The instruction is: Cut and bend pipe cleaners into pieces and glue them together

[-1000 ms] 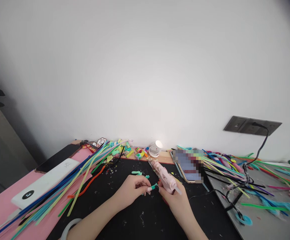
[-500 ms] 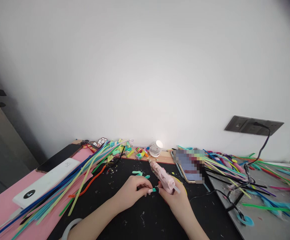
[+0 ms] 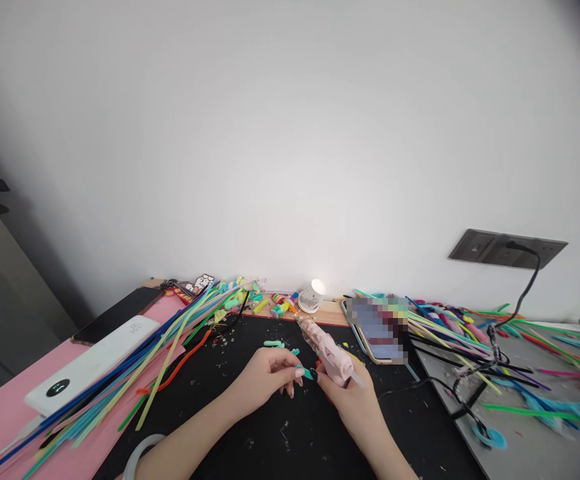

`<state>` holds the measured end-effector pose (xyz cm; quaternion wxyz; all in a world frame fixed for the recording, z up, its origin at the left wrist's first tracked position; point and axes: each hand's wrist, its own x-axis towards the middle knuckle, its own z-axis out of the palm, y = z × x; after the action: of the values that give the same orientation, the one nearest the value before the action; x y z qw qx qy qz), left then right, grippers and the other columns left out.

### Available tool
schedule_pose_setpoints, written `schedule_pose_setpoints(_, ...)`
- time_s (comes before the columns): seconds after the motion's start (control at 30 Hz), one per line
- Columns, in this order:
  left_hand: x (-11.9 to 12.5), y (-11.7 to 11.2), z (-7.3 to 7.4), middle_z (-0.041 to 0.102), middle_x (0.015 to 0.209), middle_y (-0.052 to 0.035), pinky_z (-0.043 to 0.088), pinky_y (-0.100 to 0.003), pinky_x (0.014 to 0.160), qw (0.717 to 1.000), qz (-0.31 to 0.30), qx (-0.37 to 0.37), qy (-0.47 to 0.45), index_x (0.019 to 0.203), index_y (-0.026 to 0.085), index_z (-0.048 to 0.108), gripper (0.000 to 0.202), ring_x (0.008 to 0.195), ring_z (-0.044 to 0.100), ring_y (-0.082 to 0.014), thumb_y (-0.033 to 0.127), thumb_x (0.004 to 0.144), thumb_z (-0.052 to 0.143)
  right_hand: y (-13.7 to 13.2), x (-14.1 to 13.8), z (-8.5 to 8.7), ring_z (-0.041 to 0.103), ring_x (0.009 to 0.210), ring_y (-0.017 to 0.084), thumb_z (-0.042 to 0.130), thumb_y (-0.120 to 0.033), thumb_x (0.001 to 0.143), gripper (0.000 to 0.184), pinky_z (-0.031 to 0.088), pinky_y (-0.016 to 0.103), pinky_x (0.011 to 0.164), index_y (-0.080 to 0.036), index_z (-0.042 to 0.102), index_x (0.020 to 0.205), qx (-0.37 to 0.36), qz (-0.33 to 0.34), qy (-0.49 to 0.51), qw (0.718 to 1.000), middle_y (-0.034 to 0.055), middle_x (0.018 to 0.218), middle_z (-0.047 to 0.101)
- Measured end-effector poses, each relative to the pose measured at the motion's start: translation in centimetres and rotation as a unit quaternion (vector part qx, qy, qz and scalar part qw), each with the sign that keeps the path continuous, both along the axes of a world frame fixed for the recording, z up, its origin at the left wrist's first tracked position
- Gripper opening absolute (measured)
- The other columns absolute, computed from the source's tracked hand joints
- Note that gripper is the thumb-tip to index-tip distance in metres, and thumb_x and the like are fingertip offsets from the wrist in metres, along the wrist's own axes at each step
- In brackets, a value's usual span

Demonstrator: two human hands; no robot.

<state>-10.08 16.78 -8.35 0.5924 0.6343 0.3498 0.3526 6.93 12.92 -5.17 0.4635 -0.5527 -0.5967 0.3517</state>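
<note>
My left hand (image 3: 265,380) is closed in a pinch on one end of a short green pipe cleaner piece (image 3: 307,373). My right hand (image 3: 353,393) wraps round a pale pink hot glue gun (image 3: 331,355), and its fingertips meet the other end of the green piece. The gun's nozzle points away from me, and a clear glue stick (image 3: 358,379) juts out of its back. Just beyond my left fingers, more short green pieces (image 3: 273,344) lie on the black mat (image 3: 280,433). The gun's grip is hidden by my right hand.
Long pipe cleaners (image 3: 120,373) and a white power bank (image 3: 90,363) lie to the left. A paper cup (image 3: 312,296) leans at the back by the wall. On the right are a phone (image 3: 383,340), more pipe cleaners (image 3: 535,413) and a black cord (image 3: 523,300) plugged into the wall socket.
The green piece has turned from nearly level to slanting, its left end now higher. My left fingers have shifted their grip and spread a little. My right hand still holds the glue gun.
</note>
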Motion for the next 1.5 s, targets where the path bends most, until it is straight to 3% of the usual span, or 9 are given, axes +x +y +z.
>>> schedule_pose_setpoints(0.47, -0.3, -0.3, -0.1, 0.059, 0.058, 0.0009, 0.038, -0.020, 0.049, 0.998, -0.039, -0.029, 0.032, 0.064, 0.012, 0.057, 0.020, 0.048, 0.052, -0.0088, 0.031, 0.072, 0.058, 0.2, 0.2, -0.2, 0.049, 0.062, 0.014, 0.054, -0.014, 0.067, 0.008, 0.040, 0.023, 0.058, -0.014, 0.055, 0.075, -0.006, 0.027, 0.015, 0.999, 0.0001, 0.068, 0.056)
schedule_pose_setpoints(0.73, -0.4, -0.5, -0.1, 0.060, 0.058, 0.0001, 0.036, -0.018, 0.044, 0.993, -0.094, -0.035, 0.069, 0.063, 0.012, 0.059, 0.020, 0.047, 0.053, -0.0095, 0.030, 0.073, 0.058, 0.3, 0.3, -0.8, 0.049, 0.063, 0.014, 0.054, -0.014, 0.068, 0.011, 0.041, 0.024, 0.058, -0.014, 0.054, 0.078, -0.006, 0.028, 0.001, 1.000, -0.0002, 0.069, 0.055)
schedule_pose_setpoints(1.03, -0.5, -0.3, 0.4, 0.061, 0.067, -0.0008, 0.037, -0.018, 0.046, 0.996, -0.079, -0.004, 0.043, 0.071, 0.013, 0.062, 0.023, 0.050, 0.053, -0.0088, 0.032, 0.078, 0.052, 0.7, 0.9, -1.8, 0.057, 0.072, 0.019, 0.054, -0.019, 0.071, 0.023, 0.044, 0.027, 0.064, -0.015, 0.054, 0.094, -0.007, 0.006, 0.002, 1.000, 0.0042, 0.079, 0.062)
schedule_pose_setpoints(1.2, -0.6, 0.0, 0.0, 0.062, 0.068, -0.0012, 0.037, -0.018, 0.046, 0.997, -0.056, 0.000, 0.049, 0.073, 0.013, 0.060, 0.020, 0.050, 0.053, -0.0090, 0.031, 0.077, 0.052, 0.8, 0.8, -1.4, 0.057, 0.073, 0.019, 0.053, -0.018, 0.071, 0.024, 0.044, 0.027, 0.067, -0.014, 0.055, 0.094, 0.010, 0.005, -0.021, 1.000, 0.0048, 0.081, 0.063)
schedule_pose_setpoints(1.37, -0.7, -0.2, 0.2, 0.060, 0.065, -0.0002, 0.037, -0.017, 0.046, 0.995, -0.076, 0.030, 0.066, 0.069, 0.013, 0.061, 0.022, 0.050, 0.053, -0.0086, 0.029, 0.079, 0.049, 0.4, 0.6, -0.7, 0.059, 0.073, 0.020, 0.052, -0.017, 0.070, 0.022, 0.045, 0.027, 0.066, -0.013, 0.056, 0.092, 0.001, 0.013, -0.023, 1.000, 0.0055, 0.081, 0.064)
schedule_pose_setpoints(1.5, -0.7, -0.3, 0.6, 0.058, 0.062, 0.0005, 0.039, -0.017, 0.048, 0.992, -0.076, 0.065, 0.082, 0.067, 0.014, 0.061, 0.021, 0.050, 0.053, -0.0090, 0.026, 0.080, 0.048, 0.3, 0.6, -0.7, 0.059, 0.072, 0.020, 0.054, -0.021, 0.069, 0.019, 0.046, 0.027, 0.065, -0.013, 0.060, 0.085, 0.015, -0.020, -0.037, 0.999, 0.0055, 0.077, 0.065)
